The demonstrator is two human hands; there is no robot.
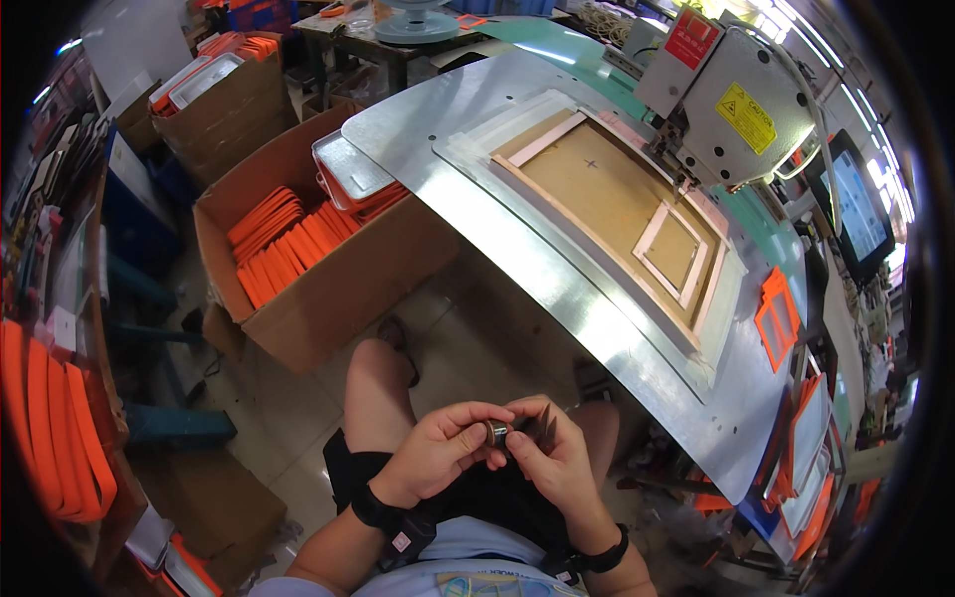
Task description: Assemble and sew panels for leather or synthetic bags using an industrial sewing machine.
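Note:
Over my lap, my two hands meet in front of my body. My left hand (448, 443) pinches a small round metal piece (496, 433), which looks like a sewing-machine bobbin case. Close against it, my right hand (559, 460) is closed, with its thumb reaching toward the metal piece. A dark, pointed tool (548, 426), perhaps thread snips, sticks up between the right fingers. Whether the right fingers also grip the metal piece is hard to see. Both wrists wear black bands.
At right stands an industrial sewing machine head (741, 104) over a metal table plate (587, 343) bearing a framed template (597, 174). A cardboard box (328, 298) of orange-edged pieces is at left. More orange pieces (50, 428) lie far left; an orange frame (776, 318) lies on the plate's right.

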